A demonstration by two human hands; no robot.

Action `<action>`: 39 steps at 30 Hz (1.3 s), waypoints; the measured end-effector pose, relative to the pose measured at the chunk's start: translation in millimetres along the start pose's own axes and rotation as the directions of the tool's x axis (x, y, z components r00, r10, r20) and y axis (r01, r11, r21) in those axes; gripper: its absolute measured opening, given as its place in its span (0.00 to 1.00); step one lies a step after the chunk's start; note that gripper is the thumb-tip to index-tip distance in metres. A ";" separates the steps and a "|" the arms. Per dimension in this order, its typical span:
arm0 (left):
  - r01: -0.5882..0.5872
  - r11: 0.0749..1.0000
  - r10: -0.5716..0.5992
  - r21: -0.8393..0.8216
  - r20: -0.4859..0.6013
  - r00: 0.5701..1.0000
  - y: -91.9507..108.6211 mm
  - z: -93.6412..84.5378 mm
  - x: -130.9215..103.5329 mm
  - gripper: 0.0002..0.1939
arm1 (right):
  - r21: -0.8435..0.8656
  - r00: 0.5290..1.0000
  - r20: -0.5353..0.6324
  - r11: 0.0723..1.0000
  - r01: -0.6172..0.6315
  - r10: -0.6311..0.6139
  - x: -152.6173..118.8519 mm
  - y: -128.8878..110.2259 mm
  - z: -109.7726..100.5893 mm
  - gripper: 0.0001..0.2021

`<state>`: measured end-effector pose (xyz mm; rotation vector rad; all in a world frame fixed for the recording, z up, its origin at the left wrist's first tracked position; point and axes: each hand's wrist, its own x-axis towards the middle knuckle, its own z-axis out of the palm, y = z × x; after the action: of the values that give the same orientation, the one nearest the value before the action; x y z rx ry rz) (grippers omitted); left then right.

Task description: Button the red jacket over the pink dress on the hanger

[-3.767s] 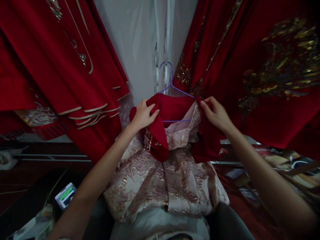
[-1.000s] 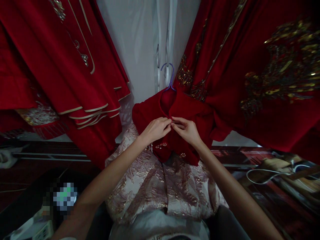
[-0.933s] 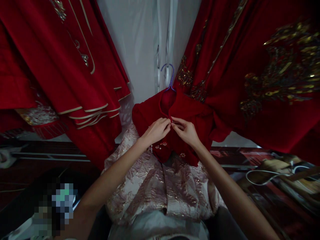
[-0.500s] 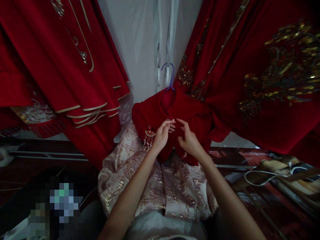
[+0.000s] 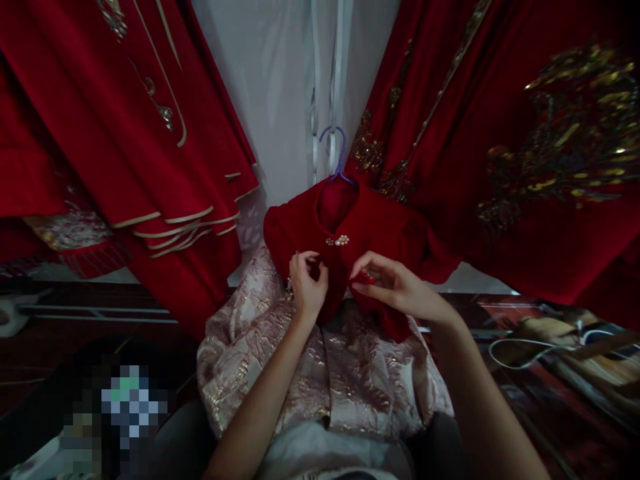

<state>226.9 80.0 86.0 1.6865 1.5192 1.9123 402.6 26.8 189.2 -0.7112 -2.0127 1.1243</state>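
A short red jacket (image 5: 300, 233) hangs on a purple hanger (image 5: 341, 150) in front of me. A pearl clasp (image 5: 338, 241) lies across its front below the neckline. My right hand (image 5: 400, 290) pinches the jacket's front panel at the right, where a small ornament partly shows between the fingers. At the left side of the jacket, my left hand (image 5: 309, 285) is curled with thumb and fingers apart, no cloth visible between them. It covers most of a beaded tassel ornament (image 5: 289, 288). Beneath the jacket spreads a pale pink and gold brocade skirt (image 5: 300, 373).
Long red garments with pale piping (image 5: 200, 133) hang at the left. On the right hangs a red garment with gold embroidery (image 5: 575, 133). A white cable (image 5: 520, 367) loops over items at the lower right. Behind stands a pale wall (image 5: 270, 80).
Both hands have left the neckline and moved apart and down. The pearl clasp now shows uncovered. My right hand has taken hold of the jacket's front panel; my left hand now covers the tassel ornament.
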 end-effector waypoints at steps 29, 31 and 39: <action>0.369 0.816 -0.333 -0.445 0.160 0.929 -52.4 -24.5 17.8 0.14 | -0.419 0.895 -0.388 0.907 0.042 -0.221 93.0 102.8 64.8 0.10; 0.361 0.832 -0.324 -0.421 0.160 0.933 -54.2 -25.6 19.4 0.13 | -0.428 0.888 -0.400 0.903 0.036 -0.225 94.1 102.3 67.2 0.10; 0.334 0.854 -0.244 -0.398 0.261 0.934 -52.4 -31.5 22.4 0.14 | -0.173 0.916 -0.388 0.984 0.034 -0.100 84.2 99.6 63.6 0.10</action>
<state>169.1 102.2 65.9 1.3175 1.0871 1.6990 313.9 105.2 105.3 -0.8686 -1.7753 0.7104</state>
